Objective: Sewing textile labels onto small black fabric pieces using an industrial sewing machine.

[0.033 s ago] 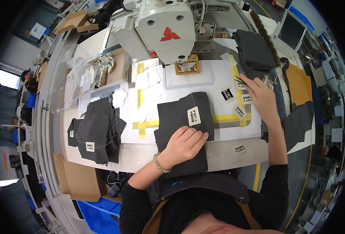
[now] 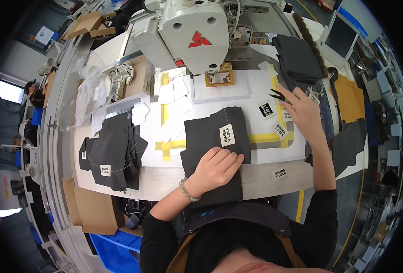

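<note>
Over the lower part of a dark grey fabric stack [image 2: 215,120] rests my left hand [image 2: 214,169], fingers curled in and thumb pressed to the index finger. What it pinches, if anything, is too small to tell. A cream label [image 2: 227,135] lies on the top piece just above my knuckles, with a thin pale thread across it. At the right, my right hand [image 2: 304,113] grips dark thread snips [image 2: 277,94], their two pointed tips apart and facing left. Beneath and beside it lie a black label [image 2: 266,110] and a cream label [image 2: 280,131].
The white sewing machine head [image 2: 190,36] stands ahead, with an orange-brown frame [image 2: 219,78] under it. Labelled dark pieces [image 2: 115,154] are piled at left, near an open box of labels [image 2: 140,84]. More folded dark fabric [image 2: 299,59] lies back right. Another label [image 2: 280,173] sits near the front edge.
My right hand has shifted slightly, and the snips' tips now show farther left and more clearly apart. My left hand stays in place on the fabric.
</note>
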Demonstrator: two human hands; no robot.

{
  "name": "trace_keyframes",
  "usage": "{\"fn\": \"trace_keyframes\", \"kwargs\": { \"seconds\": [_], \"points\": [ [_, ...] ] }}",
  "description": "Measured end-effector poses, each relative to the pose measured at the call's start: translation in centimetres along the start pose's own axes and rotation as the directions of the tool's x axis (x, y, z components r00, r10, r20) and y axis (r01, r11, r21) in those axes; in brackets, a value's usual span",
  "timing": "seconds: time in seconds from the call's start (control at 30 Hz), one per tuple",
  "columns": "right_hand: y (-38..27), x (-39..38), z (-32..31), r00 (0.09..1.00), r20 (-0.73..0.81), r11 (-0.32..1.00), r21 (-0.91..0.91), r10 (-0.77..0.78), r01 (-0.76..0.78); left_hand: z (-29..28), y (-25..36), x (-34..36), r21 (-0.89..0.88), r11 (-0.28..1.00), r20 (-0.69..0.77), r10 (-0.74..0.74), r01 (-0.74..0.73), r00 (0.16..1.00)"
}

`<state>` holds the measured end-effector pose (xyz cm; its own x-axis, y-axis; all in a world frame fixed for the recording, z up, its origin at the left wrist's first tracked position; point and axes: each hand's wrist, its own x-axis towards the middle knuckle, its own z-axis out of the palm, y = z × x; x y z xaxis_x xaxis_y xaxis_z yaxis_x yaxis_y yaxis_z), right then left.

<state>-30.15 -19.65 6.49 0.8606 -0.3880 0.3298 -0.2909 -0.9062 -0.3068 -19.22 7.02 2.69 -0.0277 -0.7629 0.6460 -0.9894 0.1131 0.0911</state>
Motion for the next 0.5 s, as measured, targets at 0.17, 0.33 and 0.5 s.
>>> {"fn": "trace_keyframes", "kwargs": {
  "seconds": [0.17, 0.33, 0.5],
  "points": [
    [-1.4, 3.3, 2.6, 0.903, -0.063, 0.878, -0.269, -0.425, 0.395, -0.2, 0.5, 0.1, 0.006, 0.999, -0.008, -0.031, 0.031, 0.999],
    [-2.5, 6.1, 5.8, 0.679, -0.003, 0.645, -0.312, -0.735, 0.697, -0.1, 0.7, 0.1, 0.011, 0.999, -0.019, -0.051, 0.052, 0.999],
    [-2.8, 7.3, 7.9, 0.598, 0.023, 0.563, -0.310, -0.801, 0.766, 0.0, 0.6, 0.2, 0.002, 0.998, -0.035, -0.064, 0.064, 0.997]
  ]
}}
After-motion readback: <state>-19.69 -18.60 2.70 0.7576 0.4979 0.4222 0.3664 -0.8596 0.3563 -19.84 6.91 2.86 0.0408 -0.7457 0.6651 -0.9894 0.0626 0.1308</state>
